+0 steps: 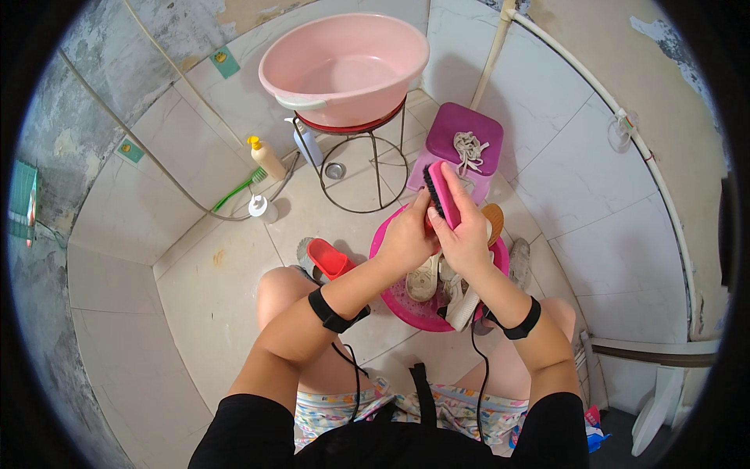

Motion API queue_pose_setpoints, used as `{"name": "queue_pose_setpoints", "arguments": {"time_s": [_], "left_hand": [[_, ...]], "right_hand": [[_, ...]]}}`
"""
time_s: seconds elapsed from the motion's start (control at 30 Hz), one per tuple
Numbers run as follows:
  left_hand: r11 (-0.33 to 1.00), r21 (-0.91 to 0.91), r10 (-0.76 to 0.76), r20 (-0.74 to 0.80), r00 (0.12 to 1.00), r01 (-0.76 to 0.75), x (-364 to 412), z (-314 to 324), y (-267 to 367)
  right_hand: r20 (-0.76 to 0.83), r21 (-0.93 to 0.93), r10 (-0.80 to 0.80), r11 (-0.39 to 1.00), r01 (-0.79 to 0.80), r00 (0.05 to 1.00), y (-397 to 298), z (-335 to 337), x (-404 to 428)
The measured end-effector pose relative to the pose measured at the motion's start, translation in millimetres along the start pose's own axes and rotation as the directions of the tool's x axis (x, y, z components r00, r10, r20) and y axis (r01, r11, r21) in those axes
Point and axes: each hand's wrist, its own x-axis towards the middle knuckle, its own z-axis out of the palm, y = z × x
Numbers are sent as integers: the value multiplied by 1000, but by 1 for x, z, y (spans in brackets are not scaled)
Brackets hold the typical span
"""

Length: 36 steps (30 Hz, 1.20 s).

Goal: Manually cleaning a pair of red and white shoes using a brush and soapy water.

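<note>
My right hand (467, 237) grips a pink scrub brush (446, 196) by its back, with the black bristles facing left. My left hand (409, 233) is closed around a red item (430, 225), mostly hidden behind the fingers and the brush; its colour matches the red slipper (330, 258) on the floor. The bristles are close to that item; contact cannot be made out. Below both hands stands a magenta basin (399, 308) with sudsy water. Inside it lie pale shoes (463, 308), a beige sole (422, 281) and, at the right rim, a brown sole (494, 221).
A pink tub (345, 70) rests on a wire stand (375, 170). Behind the basin, a purple stool (445, 132) carries bundled shoelaces (469, 149). Pump bottles (268, 158) and a green brush (239, 190) line the left wall. Grey footwear (520, 262) flanks the basin.
</note>
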Motion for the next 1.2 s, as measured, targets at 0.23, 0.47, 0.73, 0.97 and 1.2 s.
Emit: {"name": "queue_pose_setpoints", "arguments": {"time_s": [0.23,0.47,0.73,0.97,1.2], "left_hand": [[977,-110,-179,54,982,184,-1,2,-19],[967,67,-252,71,965,247,4,2,-36],[990,-140,-3,-127,992,-15,4,11,-44],[993,-80,-102,-139,985,91,3,7,-38],[992,-18,-122,-110,986,121,1,5,-24]], "right_hand": [[284,-65,39,998,-21,958,6,-15,3],[236,-585,37,803,112,971,4,-14,-8],[203,-606,30,789,101,979,8,-7,-15],[116,-644,127,765,-23,985,19,-9,-8],[161,-656,51,751,69,986,30,-11,-7]]}}
